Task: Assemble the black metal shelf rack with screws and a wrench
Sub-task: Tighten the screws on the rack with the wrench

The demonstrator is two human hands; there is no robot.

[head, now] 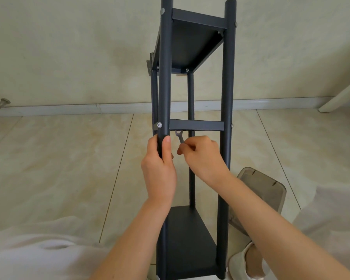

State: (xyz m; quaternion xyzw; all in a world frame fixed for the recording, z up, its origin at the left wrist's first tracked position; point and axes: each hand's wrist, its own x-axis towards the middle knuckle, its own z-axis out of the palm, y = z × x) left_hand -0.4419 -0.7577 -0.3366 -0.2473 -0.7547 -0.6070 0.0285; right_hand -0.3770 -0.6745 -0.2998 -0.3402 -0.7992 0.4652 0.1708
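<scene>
The black metal shelf rack (227, 81) stands on the tiled floor in the middle of the view, with several round posts and flat shelves. My left hand (160, 168) grips the near left post just below a silver screw (159, 124). My right hand (202, 156) pinches a small grey wrench (179, 135), whose open jaw points up under the middle shelf's front bar (196, 125). Another screw head (232, 125) shows on the right post at the same height.
A translucent grey plastic stool (263, 188) stands right of the rack, behind my right forearm. My knees in pale trousers fill the lower corners. A wall with a baseboard (69, 110) runs behind, with a door stopper (2, 103) at left and a white furniture leg (343, 93) at right.
</scene>
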